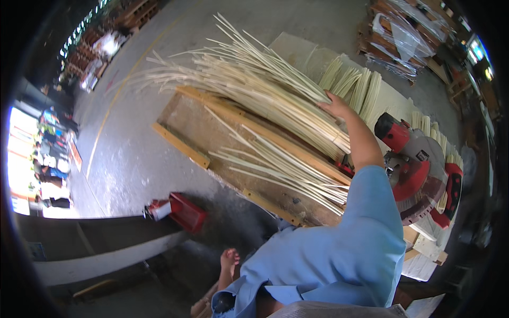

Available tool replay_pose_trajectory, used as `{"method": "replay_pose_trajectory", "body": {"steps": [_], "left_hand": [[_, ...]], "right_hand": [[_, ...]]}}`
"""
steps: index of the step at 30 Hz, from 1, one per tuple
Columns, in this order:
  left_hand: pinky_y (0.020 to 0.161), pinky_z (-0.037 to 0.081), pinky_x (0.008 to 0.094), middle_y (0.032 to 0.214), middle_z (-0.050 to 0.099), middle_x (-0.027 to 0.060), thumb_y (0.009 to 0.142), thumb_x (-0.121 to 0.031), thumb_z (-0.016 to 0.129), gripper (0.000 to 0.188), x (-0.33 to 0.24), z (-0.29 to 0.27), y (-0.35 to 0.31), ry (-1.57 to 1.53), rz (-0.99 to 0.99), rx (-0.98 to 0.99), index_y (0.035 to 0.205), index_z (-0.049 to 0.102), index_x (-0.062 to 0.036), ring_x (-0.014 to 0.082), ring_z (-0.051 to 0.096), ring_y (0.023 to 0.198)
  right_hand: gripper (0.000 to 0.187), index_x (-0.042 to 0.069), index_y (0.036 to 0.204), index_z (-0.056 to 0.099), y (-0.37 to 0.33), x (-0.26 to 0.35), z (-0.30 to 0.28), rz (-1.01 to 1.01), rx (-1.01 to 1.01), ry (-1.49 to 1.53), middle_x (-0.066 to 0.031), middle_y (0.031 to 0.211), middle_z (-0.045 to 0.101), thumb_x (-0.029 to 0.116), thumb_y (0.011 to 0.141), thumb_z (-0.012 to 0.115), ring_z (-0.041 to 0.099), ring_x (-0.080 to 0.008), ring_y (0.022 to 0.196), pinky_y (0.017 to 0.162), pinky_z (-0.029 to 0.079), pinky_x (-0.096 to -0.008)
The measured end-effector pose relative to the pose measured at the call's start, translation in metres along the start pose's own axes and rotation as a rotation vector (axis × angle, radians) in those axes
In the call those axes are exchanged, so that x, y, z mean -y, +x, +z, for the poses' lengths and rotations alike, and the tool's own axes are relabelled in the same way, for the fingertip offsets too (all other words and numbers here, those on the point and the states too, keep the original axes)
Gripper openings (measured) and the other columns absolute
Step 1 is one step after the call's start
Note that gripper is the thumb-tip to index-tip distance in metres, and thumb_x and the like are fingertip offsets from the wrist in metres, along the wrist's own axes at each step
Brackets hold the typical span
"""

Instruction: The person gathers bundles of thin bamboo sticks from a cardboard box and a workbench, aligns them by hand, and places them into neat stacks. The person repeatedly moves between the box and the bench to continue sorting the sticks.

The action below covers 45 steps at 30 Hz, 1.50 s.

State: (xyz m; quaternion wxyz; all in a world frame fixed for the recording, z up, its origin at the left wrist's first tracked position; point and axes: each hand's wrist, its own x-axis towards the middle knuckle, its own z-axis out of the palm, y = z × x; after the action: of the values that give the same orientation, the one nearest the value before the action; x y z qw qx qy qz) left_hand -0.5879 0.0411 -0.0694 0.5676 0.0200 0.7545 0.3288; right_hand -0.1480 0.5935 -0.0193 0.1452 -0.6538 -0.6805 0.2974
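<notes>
My right hand (335, 104) reaches over the bench, its fingers closed round the near end of a bundle of long, thin, pale canes (281, 69). The far tips of this bundle fan out past the bench. Just below it lies a thicker bundle of canes (270, 100), blurred at its left tips. A wooden rail separates that bundle from several loose canes (286, 169) on the bench board. Low beside my body, my left hand (229, 259) is held with fingers loosely curled and nothing visible in it.
A red and grey mitre saw (419, 169) stands right beside my right arm. Short cut cane bundles (360, 93) lie on pale sheeting behind the bench. A red tray (187, 212) sits at the left. Wrapped pallets (405, 34) stand farther off; people (53, 153) appear at far left.
</notes>
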Motion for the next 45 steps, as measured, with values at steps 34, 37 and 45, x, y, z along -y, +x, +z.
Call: {"method": "replay_pose_trajectory", "body": {"steps": [34, 37, 45], "left_hand": [[0.104, 0.037, 0.0550, 0.138, 0.048, 0.0175, 0.081, -0.034, 0.070, 0.049, 0.417, 0.072, 0.139, 0.582, -0.171, -0.170, 0.120, 0.062, -0.0062, 0.0418, 0.040, 0.130], [0.105, 0.036, 0.0551, 0.136, 0.049, 0.0174, 0.080, -0.032, 0.069, 0.045, 0.423, 0.077, 0.138, 0.566, -0.201, -0.146, 0.117, 0.063, -0.0061, 0.0416, 0.040, 0.130], [0.100, 0.039, 0.0528, 0.133, 0.052, 0.0148, 0.079, -0.033, 0.069, 0.042, 0.401, 0.061, 0.143, 0.638, -0.114, -0.239, 0.113, 0.065, -0.0086, 0.0396, 0.045, 0.126]], "right_hand": [[0.029, 0.003, 0.104, 0.066, -0.229, -0.145, 0.886, -0.040, 0.609, -0.720, -0.0219, 0.110, 0.066, 0.024, 0.084, 0.069, 0.064, -0.0409, 0.105, 0.089, 0.053, -0.0498], [0.032, 0.004, 0.112, 0.063, -0.221, -0.159, 0.941, -0.079, 0.484, -0.701, -0.0180, 0.117, 0.065, 0.023, 0.086, 0.067, 0.066, -0.0387, 0.103, 0.089, 0.054, -0.0477], [0.021, 0.006, 0.096, 0.059, -0.247, -0.118, 0.937, 0.027, 0.599, -0.355, -0.0193, 0.086, 0.069, 0.019, 0.082, 0.070, 0.068, -0.0414, 0.091, 0.076, 0.054, -0.0501]]}}
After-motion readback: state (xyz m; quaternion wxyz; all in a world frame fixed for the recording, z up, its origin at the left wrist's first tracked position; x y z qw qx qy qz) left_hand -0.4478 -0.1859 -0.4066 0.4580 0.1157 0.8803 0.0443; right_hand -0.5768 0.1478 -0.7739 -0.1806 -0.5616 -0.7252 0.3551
